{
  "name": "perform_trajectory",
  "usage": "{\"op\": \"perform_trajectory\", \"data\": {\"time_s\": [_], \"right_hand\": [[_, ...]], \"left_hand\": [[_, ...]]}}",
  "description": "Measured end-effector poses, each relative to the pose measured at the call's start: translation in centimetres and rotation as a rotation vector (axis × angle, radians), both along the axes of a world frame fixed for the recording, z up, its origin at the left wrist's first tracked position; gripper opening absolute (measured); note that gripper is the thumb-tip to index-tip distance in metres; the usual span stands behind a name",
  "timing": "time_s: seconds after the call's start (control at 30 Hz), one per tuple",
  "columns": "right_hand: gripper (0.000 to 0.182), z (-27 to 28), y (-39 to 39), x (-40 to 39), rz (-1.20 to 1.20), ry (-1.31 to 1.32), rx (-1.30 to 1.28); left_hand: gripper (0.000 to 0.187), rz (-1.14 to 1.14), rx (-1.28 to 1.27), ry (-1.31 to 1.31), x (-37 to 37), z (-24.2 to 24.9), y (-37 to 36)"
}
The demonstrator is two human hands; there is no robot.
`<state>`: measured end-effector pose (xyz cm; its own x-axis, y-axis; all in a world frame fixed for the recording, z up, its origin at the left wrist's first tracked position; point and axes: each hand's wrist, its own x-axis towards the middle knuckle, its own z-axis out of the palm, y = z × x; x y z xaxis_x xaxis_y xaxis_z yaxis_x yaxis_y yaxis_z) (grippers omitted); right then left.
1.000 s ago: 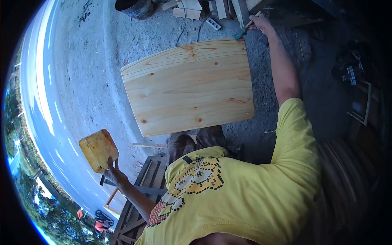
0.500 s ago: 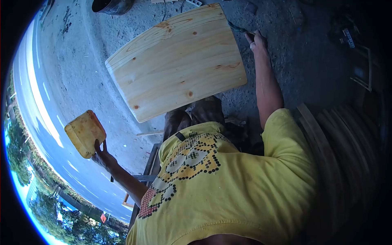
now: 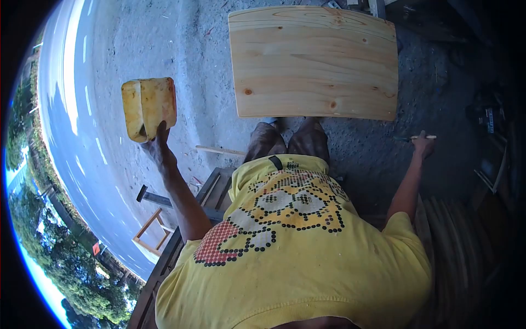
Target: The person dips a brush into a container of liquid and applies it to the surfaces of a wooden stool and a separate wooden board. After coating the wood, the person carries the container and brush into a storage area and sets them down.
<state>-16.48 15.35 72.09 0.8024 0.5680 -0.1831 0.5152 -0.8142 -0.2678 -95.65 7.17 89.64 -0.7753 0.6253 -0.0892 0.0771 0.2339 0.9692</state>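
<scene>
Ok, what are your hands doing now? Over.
Left hand gripping yellow container, held up. Right hand holding brush, out to the side. Wooden board lies ahead, nothing on it.

Pine board (image 3: 315,63) on concrete ground (image 3: 203,82).

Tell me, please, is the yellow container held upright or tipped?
Tipped: the left hand holds the yellow container raised on its side, its opening facing sideways.

Yellow short-sleeved T-shirt (image 3: 307,257) with dotted black, orange and red print; brown trousers (image 3: 290,140); bare forearms.
</scene>
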Motion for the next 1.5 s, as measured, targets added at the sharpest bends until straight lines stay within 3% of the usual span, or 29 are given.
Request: {"op": "perform_trajectory", "data": {"time_s": [0.03, 0.07, 0.13, 0.2, 0.23, 0.3, 0.43, 0.57, 0.63, 0.77, 0.93, 1.03, 1.1, 1.13, 1.2, 1.23, 1.3, 1.5], "right_hand": [[0.025, 1.8, 1.3, -1.5, 0.321, -0.350, -0.149], [0.025, 3.0, 3.2, -3.8, 0.347, -0.361, -0.141], [0.024, 5.6, 7.5, -12.8, 0.308, 0.085, 0.616], [0.017, 6.2, 12.8, -22.8, 0.362, 0.452, 0.870], [0.014, 3.9, 15.2, -26.6, 0.382, 0.617, 0.972], [0.019, 5.6, 18.7, -38.4, 0.411, 0.877, 0.958], [0.016, 1.6, 24.9, -55.2, 0.325, 1.094, 1.007], [0.012, -1.3, 27.6, -64.0, 0.254, 1.006, 0.859], [0.012, -2.2, 26.5, -65.4, 0.227, 0.938, 0.827], [0.013, -1.8, 22.9, -65.4, 0.175, 1.046, 0.807], [0.014, 0.3, 17.9, -62.2, 0.327, 1.048, 0.684], [0.016, 2.3, 16.2, -58.5, 0.484, 0.985, 0.545], [0.018, 3.8, 16.3, -54.4, 0.719, 0.778, 0.362], [0.018, 4.5, 16.5, -51.7, 0.714, 0.780, 0.364], [0.016, 6.1, 17.6, -47.4, 1.129, 0.028, 0.631], [0.016, 6.1, 18.6, -47.4, 1.122, 0.028, 0.643], [0.015, 5.5, 20.3, -48.8, 0.707, 0.677, 0.706], [0.021, 0.8, 26.2, -59.5, 0.755, 1.011, 0.680]], "left_hand": [[0.084, 0.007, -0.001, 0.002, -1.1, -0.2, -0.5], [0.084, 0.034, 0.004, -0.006, -2.3, -0.4, -1.6], [0.087, 0.082, -0.066, 0.040, -5.1, -1.5, -2.9], [0.089, 0.122, -0.091, 0.040, -7.6, -2.5, -4.5], [0.091, 0.147, -0.115, 0.057, -8.2, -3.1, -5.5], [0.092, 0.195, -0.135, 0.060, -9.4, -3.6, -7.1], [0.095, 0.303, -0.206, 0.043, -9.9, -3.3, -9.7], [0.093, 0.329, -0.165, 0.029, -9.9, -3.0, -11.6], [0.090, 0.274, -0.245, 0.115, -10.0, -2.8, -12.6], [0.089, 0.314, -0.363, 0.132, -10.0, -3.2, -13.1], [0.092, 0.248, -0.150, 0.034, -9.8, -3.8, -11.3], [0.092, 0.247, -0.200, 0.051, -9.9, -4.1, -10.3], [0.093, 0.260, -0.202, 0.059, -9.1, -3.8, -9.3], [0.093, 0.274, -0.210, 0.065, -8.5, -3.5, -8.9], [0.094, 0.290, -0.189, 0.069, -7.1, -3.1, -8.3], [0.094, 0.299, -0.167, 0.071, -6.7, -3.0, -7.6], [0.094, 0.290, -0.181, 0.085, -5.8, -2.8, -6.8], [0.091, 0.226, -0.155, 0.101, -2.3, -1.2, -5.6]]}}
